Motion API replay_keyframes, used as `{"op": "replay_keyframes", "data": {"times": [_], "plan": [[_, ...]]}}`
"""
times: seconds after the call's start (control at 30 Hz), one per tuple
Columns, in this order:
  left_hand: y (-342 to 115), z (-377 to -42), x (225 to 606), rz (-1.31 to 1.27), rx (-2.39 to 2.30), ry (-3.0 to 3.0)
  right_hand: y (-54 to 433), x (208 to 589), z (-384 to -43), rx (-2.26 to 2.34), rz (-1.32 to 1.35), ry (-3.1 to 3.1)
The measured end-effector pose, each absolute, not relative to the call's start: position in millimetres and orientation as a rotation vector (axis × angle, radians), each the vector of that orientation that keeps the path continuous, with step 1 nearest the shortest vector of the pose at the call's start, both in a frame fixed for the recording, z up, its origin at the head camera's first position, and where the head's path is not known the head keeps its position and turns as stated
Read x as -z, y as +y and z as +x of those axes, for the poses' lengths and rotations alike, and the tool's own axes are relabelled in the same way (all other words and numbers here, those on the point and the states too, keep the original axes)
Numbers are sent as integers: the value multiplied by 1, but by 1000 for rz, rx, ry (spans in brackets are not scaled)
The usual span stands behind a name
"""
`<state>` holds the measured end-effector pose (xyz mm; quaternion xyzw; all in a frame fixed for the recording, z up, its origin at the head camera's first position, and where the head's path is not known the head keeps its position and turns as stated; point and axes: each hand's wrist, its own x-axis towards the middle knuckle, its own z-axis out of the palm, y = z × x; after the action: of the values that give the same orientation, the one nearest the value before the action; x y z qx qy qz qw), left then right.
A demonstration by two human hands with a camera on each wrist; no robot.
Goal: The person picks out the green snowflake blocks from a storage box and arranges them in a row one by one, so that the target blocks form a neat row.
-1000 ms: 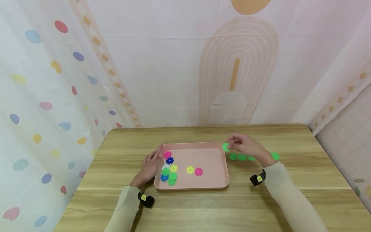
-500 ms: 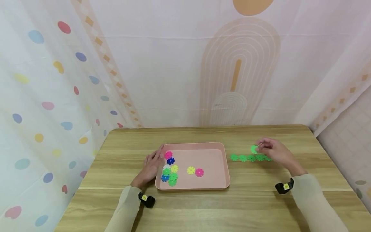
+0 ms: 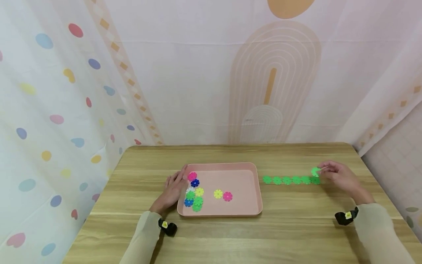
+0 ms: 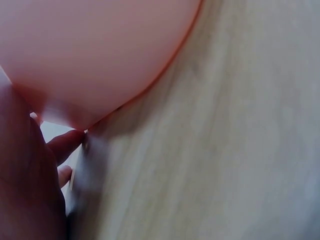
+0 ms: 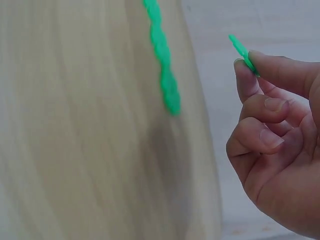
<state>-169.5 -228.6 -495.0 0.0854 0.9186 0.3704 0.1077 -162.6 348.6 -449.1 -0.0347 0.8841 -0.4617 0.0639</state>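
Observation:
My right hand (image 3: pixel 341 179) pinches a green snowflake building disc (image 3: pixel 315 172) between thumb and forefinger, above the far right end of a row of green discs (image 3: pixel 287 180). In the right wrist view that held disc (image 5: pixel 243 54) is seen nearly edge-on, raised off the table, with the other fingers curled into the palm. My left hand (image 3: pixel 171 190) rests against the left side of a pink tray (image 3: pixel 224 166), its fingers lying along the rim. A fingertip touches the tray's edge (image 4: pixel 172 57) in the left wrist view, where much of this hand is dark.
Inside the tray, pink, blue, white, yellow and green discs (image 3: pixel 198 201) cluster on the left. A yellow disc (image 3: pixel 218 194) and a pink disc (image 3: pixel 227 196) lie near its middle. A patterned curtain (image 3: pixel 184 91) hangs behind the wooden table (image 3: pixel 230 238).
My right hand has carried the green disc from the tray's upper right corner rightward along the row to its far end. The left hand and tray have stayed in place.

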Motion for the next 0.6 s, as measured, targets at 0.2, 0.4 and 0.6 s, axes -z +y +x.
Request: {"op": "replay_keyframes", "data": {"times": [0.2,0.4,0.6], "plan": [[-228,-168,494,266,-1091,2707,364,459,-160,1428,-17,2626],[-227,-168,494,271,-1078,2713,374,469,-157,1343,58,2626],[-228,-169,494,269,-1051,2727,377,474,-157,1285,107,2652]]}}
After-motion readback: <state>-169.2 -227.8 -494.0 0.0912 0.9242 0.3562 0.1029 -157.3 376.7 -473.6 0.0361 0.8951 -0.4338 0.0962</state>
